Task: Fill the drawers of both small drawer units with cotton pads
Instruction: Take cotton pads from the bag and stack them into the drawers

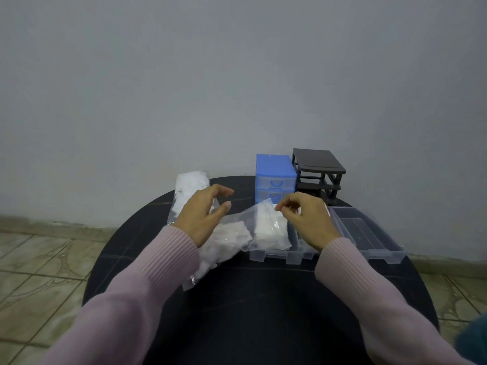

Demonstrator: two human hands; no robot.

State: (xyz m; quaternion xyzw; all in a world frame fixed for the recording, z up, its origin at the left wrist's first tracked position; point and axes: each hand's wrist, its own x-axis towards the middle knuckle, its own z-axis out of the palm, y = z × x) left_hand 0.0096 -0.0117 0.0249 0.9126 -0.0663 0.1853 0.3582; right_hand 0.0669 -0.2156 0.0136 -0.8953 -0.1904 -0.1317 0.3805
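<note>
A blue drawer unit (pixel 274 169) with two clear drawers stands at the back of the round black table (pixel 263 299). Beside it on the right is a dark grey drawer frame (pixel 319 167) with its drawers out. Clear drawers lie in front: one (pixel 369 233) at the right, another (pixel 279 255) partly under a plastic bag. My right hand (pixel 308 222) pinches the top edge of a clear bag of cotton pads (pixel 268 227). My left hand (pixel 203 214) hovers with relaxed fingers over a second bag of cotton (pixel 226 238). A third cotton bag (pixel 189 188) lies behind it.
A plain grey wall rises right behind the table. Tiled floor (pixel 39 259) shows on both sides. Pink sleeves cover both forearms. A dark teal thing (pixel 474 338) sits at the lower right edge.
</note>
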